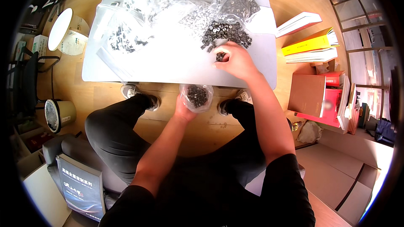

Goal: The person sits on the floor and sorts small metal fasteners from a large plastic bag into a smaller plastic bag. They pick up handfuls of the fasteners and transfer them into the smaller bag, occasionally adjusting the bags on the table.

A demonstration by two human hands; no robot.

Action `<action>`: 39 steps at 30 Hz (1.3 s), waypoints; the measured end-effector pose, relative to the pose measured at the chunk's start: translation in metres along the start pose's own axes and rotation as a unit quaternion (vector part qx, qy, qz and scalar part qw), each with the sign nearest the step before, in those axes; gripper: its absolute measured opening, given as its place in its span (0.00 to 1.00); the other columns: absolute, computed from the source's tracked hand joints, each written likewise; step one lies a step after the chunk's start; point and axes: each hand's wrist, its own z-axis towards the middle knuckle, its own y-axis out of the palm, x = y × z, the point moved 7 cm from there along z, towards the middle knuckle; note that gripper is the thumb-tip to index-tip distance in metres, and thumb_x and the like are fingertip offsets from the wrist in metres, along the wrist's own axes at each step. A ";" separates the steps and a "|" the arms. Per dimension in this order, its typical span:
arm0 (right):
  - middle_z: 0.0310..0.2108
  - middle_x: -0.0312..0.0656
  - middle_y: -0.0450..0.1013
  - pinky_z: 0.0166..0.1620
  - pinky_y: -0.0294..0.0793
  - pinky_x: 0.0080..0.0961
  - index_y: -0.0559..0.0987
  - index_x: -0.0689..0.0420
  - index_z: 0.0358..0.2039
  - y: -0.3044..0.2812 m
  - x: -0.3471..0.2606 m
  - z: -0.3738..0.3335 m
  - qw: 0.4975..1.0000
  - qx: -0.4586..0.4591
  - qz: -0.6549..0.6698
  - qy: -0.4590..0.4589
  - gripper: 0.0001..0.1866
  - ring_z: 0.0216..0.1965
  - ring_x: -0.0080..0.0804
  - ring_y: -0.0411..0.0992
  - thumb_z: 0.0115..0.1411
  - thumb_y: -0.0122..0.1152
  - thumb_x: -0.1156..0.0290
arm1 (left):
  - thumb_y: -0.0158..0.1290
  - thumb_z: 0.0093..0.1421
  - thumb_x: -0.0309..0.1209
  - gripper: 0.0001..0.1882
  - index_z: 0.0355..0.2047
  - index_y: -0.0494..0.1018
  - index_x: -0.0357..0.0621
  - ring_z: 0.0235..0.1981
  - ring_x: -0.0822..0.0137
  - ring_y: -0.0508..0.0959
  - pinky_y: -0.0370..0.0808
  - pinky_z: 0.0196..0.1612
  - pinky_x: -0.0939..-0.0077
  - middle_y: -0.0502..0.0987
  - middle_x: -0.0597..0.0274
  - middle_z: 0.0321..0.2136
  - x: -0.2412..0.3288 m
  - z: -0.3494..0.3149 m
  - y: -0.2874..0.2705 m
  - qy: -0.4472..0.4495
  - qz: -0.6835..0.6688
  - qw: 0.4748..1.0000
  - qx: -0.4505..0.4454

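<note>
Nearest you, your left hand [183, 109] holds up a small clear bag [204, 106], its fingers wrapped around the bag's left side and lower part. The bag is between your knees, just off the table's near edge, with a load of dark pieces [197, 95] inside. Its mouth seems to face up toward you, so its long axis probably runs upright, though from above it looks nearly round and you cannot be sure. No tie or seal shows on it.

Beyond that, over the table [176, 70], your right hand [237, 61] is curled narrow, thumb and fingers closed around what look like a few more dark pieces [220, 56]. It is right beside the near side of a loose dark heap [227, 34].

The bagging looks well under way but unfinished: the handful is not yet in the bag, and plenty lies in the heap. Farther off, pale pieces [195, 19] and a large bag [235, 2] of dark ones appear untouched by either hand.
</note>
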 end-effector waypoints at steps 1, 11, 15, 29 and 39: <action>0.46 0.37 0.77 0.43 0.80 0.29 0.86 0.51 0.51 -0.001 0.000 -0.001 1.000 -0.012 0.006 0.000 0.24 0.36 0.30 0.79 0.52 0.81 0.66 | 0.37 0.79 0.40 0.23 0.64 0.72 0.43 0.59 0.52 0.79 0.78 0.63 0.45 0.78 0.54 0.59 0.000 0.000 0.000 0.000 0.001 1.000 0.001; 0.47 0.38 0.77 0.47 0.80 0.32 0.86 0.50 0.52 -0.010 -0.001 -0.011 0.999 -0.025 -0.023 -0.015 0.26 0.40 0.35 0.78 0.50 0.81 0.66 | 0.36 0.79 0.40 0.23 0.65 0.71 0.45 0.61 0.51 0.77 0.77 0.63 0.44 0.76 0.54 0.61 -0.003 0.005 -0.004 0.001 0.005 1.000 -0.007; 0.49 0.39 0.79 0.50 0.81 0.34 0.87 0.48 0.50 -0.015 -0.003 -0.014 0.999 -0.029 -0.018 0.001 0.24 0.45 0.38 0.81 0.50 0.80 0.66 | 0.47 0.77 0.46 0.21 0.59 0.76 0.48 0.55 0.54 0.81 0.81 0.59 0.47 0.81 0.58 0.55 -0.004 0.004 -0.005 0.004 0.026 1.000 0.006; 0.46 0.39 0.78 0.44 0.81 0.31 0.86 0.52 0.51 0.000 -0.005 -0.014 0.998 -0.052 -0.003 -0.042 0.20 0.39 0.32 0.80 0.56 0.76 0.71 | 0.45 0.78 0.46 0.22 0.60 0.76 0.47 0.56 0.53 0.81 0.80 0.60 0.46 0.81 0.58 0.57 -0.005 0.010 -0.013 0.011 0.041 0.999 -0.007; 0.42 0.42 0.83 0.45 0.82 0.31 0.86 0.56 0.49 0.040 -0.055 -0.035 0.958 -0.248 0.140 -0.027 0.19 0.42 0.32 0.83 0.56 0.78 0.72 | 0.36 0.79 0.41 0.25 0.66 0.70 0.41 0.61 0.52 0.78 0.76 0.66 0.46 0.76 0.52 0.62 -0.001 0.003 0.002 -0.003 0.014 0.999 -0.049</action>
